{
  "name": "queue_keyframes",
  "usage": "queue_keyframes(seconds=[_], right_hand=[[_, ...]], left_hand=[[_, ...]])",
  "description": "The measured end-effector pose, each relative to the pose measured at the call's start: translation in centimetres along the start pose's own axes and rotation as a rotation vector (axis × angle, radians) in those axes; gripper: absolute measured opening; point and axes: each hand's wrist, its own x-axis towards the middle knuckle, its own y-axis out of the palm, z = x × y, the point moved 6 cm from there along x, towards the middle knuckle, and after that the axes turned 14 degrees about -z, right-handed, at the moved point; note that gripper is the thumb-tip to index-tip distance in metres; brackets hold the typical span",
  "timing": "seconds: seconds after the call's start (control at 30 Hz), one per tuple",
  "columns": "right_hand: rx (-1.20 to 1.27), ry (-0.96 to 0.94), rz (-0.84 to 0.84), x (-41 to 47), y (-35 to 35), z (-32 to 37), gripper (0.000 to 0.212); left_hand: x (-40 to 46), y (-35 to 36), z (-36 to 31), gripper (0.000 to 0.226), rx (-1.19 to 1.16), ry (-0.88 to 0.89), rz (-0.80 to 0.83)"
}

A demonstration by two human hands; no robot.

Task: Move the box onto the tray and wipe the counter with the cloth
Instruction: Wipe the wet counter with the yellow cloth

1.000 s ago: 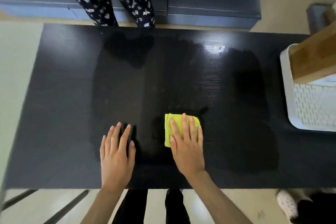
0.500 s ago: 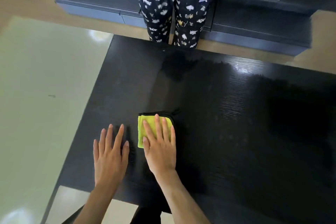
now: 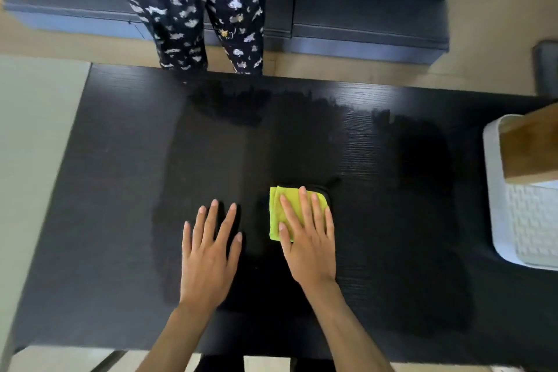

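A folded yellow-green cloth (image 3: pixel 279 214) lies on the black counter (image 3: pixel 377 190), near the middle. My right hand (image 3: pixel 308 238) presses flat on the cloth, fingers spread, covering its right half. My left hand (image 3: pixel 208 251) rests flat on the bare counter just left of the cloth, holding nothing. At the right edge stands a white tray (image 3: pixel 498 214) with a perforated floor. A brown wooden box (image 3: pixel 531 148) sits in the tray's far part, cut off by the frame edge.
A person in dark patterned trousers (image 3: pixel 208 27) stands against the counter's far edge. Dark shelving (image 3: pixel 362 9) runs behind them. Pale floor lies beyond the counter's left edge.
The cloth and my right hand have slid back to the right along the counter. My left hand has followed beside it. The view has swung right, bringing the tray and box back into sight.
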Motion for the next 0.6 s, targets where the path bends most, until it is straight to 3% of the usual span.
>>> queue_keyframes(seconds=[0.37,0.6], right_hand=[[-0.13,0.137,-0.005,-4.4,-5.5,-25.1,0.061],[-0.118,0.108,0.003,-3.6,-6.3,-30.4,0.062]], left_hand=[[-1.8,4.4,-16.7,0.06,-0.027,0.17,0.084],[-2.0,4.9,-22.1,0.064,-0.007,0.202,0.118]])
